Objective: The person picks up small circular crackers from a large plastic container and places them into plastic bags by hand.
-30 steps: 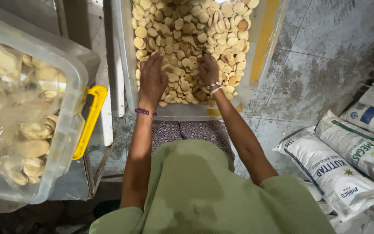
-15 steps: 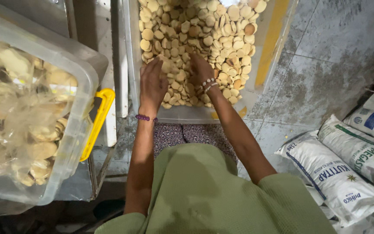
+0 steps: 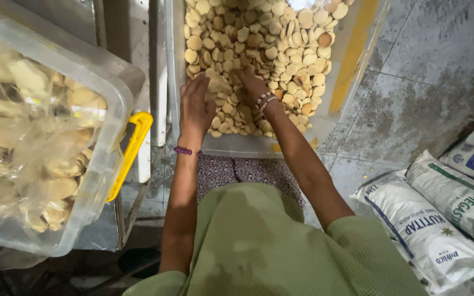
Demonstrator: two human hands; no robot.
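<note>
Far to the left of your fingers sits a clear bin (image 3: 91, 71) with a yellow latch (image 3: 130, 151), holding a plastic bag of pale biscuits (image 3: 26, 137). Your left hand (image 3: 196, 107) lies palm down on the near edge of the biscuit heap (image 3: 259, 49), its fingers (image 3: 193, 87) stretched out flat and loose, gripping nothing that you can see; a purple bead band (image 3: 185, 151) circles that wrist. The heap of small round biscuits fills the tray (image 3: 352, 55) straight ahead of both hands, spreading away from your fingertips toward the far end. Just right of the left hand, nearly touching it, your right hand (image 3: 250, 85) is pushed into the same biscuits with its fingers partly buried and blurred, so you cannot tell whether they are clenched on any; a white bead bracelet (image 3: 264, 100) sits on that wrist. Beyond the tray's yellow-edged right wall, grey floor tiles (image 3: 412, 93) show, and well off to the right of your right arm lie white printed sacks (image 3: 434, 219), stacked against each other on the floor.
</note>
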